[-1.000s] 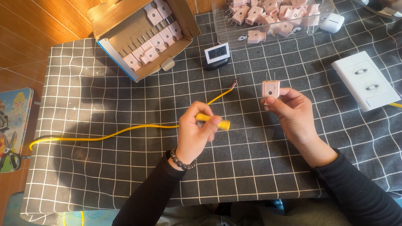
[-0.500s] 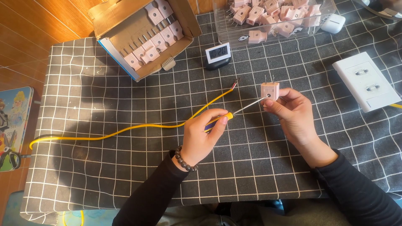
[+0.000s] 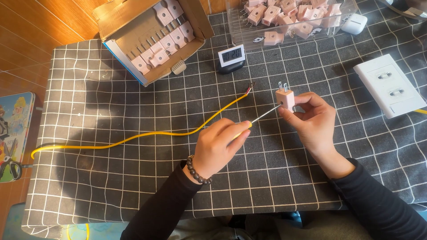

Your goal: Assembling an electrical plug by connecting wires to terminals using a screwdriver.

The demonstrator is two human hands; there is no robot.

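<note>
My right hand point(image 3: 313, 122) holds a small pink plug point(image 3: 285, 97) with its two metal prongs pointing up. My left hand point(image 3: 218, 146) grips a yellow-handled screwdriver point(image 3: 260, 117); its thin metal shaft reaches up and right, and the tip touches the side of the plug. A yellow cable point(image 3: 147, 134) lies across the checked cloth point(image 3: 133, 178) from the left edge to a stripped end point(image 3: 250, 88) just left of the plug. The cable passes beside my left hand.
An open cardboard box point(image 3: 151, 40) of pink plugs sits at the back left. A clear tray point(image 3: 289, 20) with several more plugs stands at the back. A small digital clock point(image 3: 231, 57) stands between them, a white wall socket plate point(image 3: 391, 84) lies right, scissors point(image 3: 9, 166) far left.
My left hand turned the screwdriver from lying across the fingers to pointing at the plug, and the tip now meets it. The right hand tilted the plug, prongs upward.
</note>
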